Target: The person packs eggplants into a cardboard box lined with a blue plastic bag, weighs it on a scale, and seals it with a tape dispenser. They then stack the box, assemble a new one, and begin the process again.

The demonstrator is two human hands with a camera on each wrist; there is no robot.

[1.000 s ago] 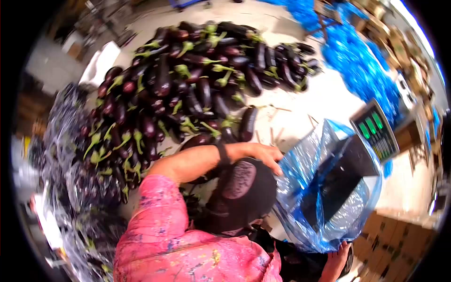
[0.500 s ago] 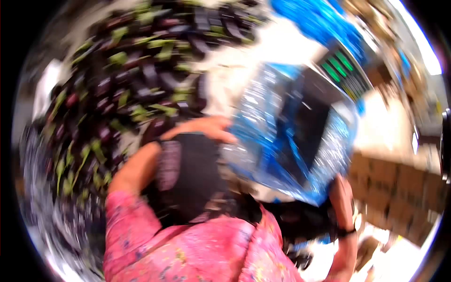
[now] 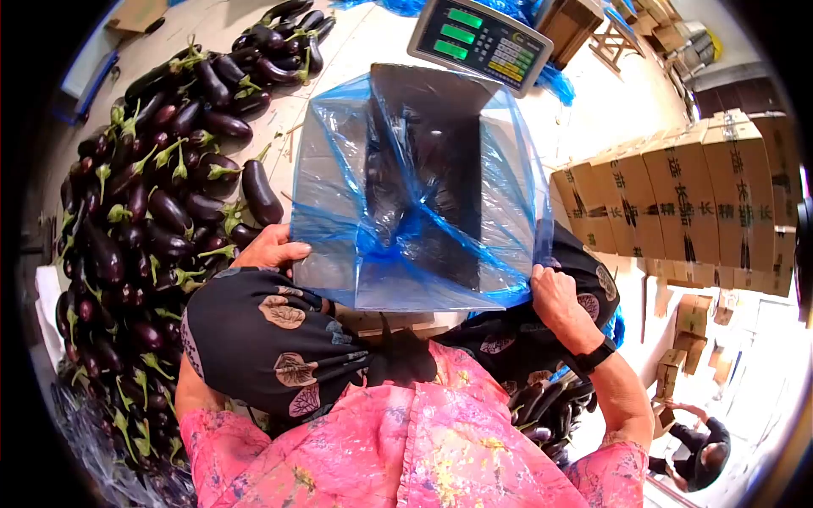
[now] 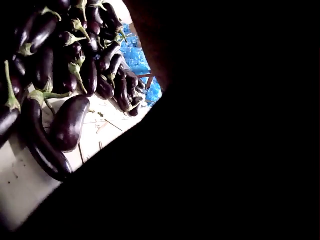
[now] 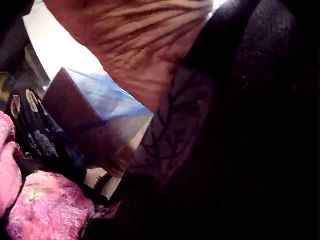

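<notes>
A cardboard box lined with a blue plastic bag is held between the knees, just below a weighing scale at the far edge of the floor. The left hand rests on the near left corner of the box with fingers laid fairly straight against the liner; no clamped grip is seen there. The right hand is set at the near right corner, and whether its fingers are curled round the bag's rim or only pressed on it cannot be told.

As a judgement, the loose liner could slip down into the box if it is let go at either corner, since it appears to be draped over the rim rather than fastened. The thin film might also be torn on a cardboard edge if it is pulled taut. The box could be tipped, because it is steadied only from the near side.

The eggplants are heaped along the left edge of the floor, well apart from the box opening. The box's bottom is veiled by crinkled film. The left wrist view is mostly blacked out, and the right wrist view is filled by skin and dark patterned cloth.
</notes>
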